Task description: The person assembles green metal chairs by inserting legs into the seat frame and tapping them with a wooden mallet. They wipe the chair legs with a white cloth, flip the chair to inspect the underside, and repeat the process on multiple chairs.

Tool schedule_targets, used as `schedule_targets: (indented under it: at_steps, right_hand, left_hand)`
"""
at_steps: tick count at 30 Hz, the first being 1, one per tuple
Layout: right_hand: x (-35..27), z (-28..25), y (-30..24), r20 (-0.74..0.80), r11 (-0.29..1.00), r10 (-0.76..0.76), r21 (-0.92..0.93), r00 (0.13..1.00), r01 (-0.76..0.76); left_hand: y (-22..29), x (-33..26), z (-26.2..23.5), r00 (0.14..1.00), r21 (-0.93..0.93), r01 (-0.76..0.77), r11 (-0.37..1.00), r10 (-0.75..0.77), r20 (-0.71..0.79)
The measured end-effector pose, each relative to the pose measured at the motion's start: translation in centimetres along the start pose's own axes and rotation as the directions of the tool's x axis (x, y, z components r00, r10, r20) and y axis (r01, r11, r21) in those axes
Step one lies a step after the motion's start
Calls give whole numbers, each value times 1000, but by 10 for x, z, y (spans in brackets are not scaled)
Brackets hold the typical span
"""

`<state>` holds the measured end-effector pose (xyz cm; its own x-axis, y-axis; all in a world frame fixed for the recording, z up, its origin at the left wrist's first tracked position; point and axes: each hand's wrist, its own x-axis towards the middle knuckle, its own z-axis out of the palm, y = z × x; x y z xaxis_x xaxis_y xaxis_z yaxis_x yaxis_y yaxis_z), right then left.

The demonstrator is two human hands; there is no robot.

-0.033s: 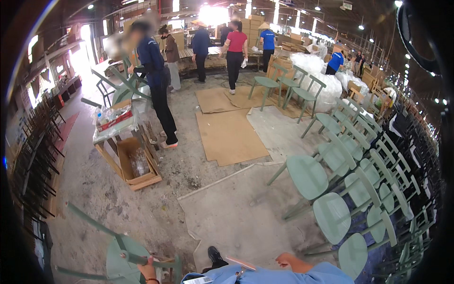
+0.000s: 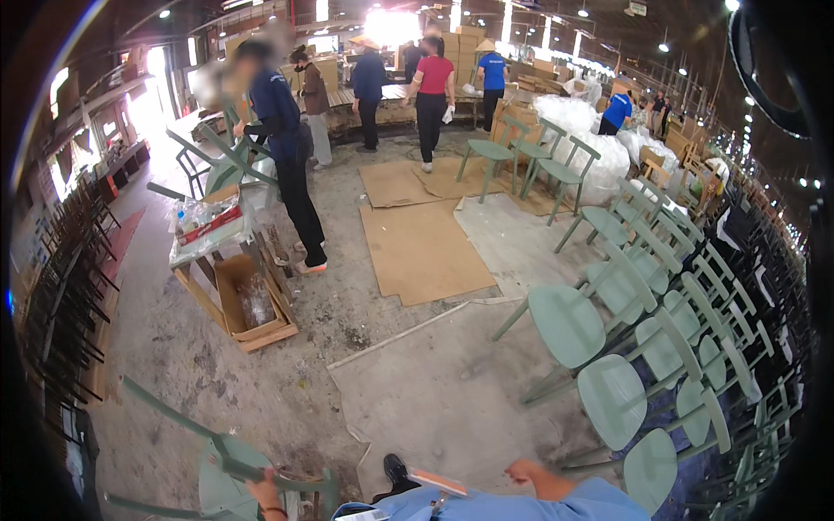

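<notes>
At the lower left, my left hand [image 2: 264, 491] is closed around a wooden part of a sage-green chair [image 2: 224, 482]. The chair is tipped over, and its legs point to the left. My right hand [image 2: 524, 472] hangs in front of my blue shirt with its fingers loosely curled; nothing shows in it. A pale orange flat strip [image 2: 437, 482] lies against my shirt between the hands, held by neither. Part of the tipped chair is cut off by the lower edge.
Rows of green chairs [image 2: 611, 399] stand on the right. A small work table [image 2: 208, 246] has a cardboard box [image 2: 228, 291] below it. Beside it a person [image 2: 282, 130] handles another upturned chair. Flat cardboard [image 2: 426, 252] covers the floor ahead; dark chairs [image 2: 56, 304] line the left.
My left hand and the tipped chair have shifted very slightly, the chair turning a little under my grip. My right hand stays in nearly the same place.
</notes>
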<state>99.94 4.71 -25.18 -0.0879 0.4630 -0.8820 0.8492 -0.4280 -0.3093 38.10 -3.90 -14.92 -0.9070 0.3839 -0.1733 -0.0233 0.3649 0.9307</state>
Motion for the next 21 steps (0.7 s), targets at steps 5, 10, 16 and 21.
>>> schedule_targets:
  at_steps: [5, 10, 16, 21]
  right_hand:
    - [96, -56, -118, 8, 884, -119, 457, 993, 102]
    - [121, -88, -279, -6, 910, -243, 345, 970, 230]
    - [133, -211, -380, 359, 607, -634, 780, 685, 153]
    - [128, -391, -421, 334, 338, -941, 923, 52, 186]
  left_hand:
    - [124, 100, 44, 965, -320, 32, 947, -112, -236]
    - [201, 114, 26, 982, -480, -178, 859, 124, -141]
    - [314, 51, 72, 961, -809, -270, 523, 95, -260]
    - [341, 51, 190, 920, -750, -294, 593, -35, -389]
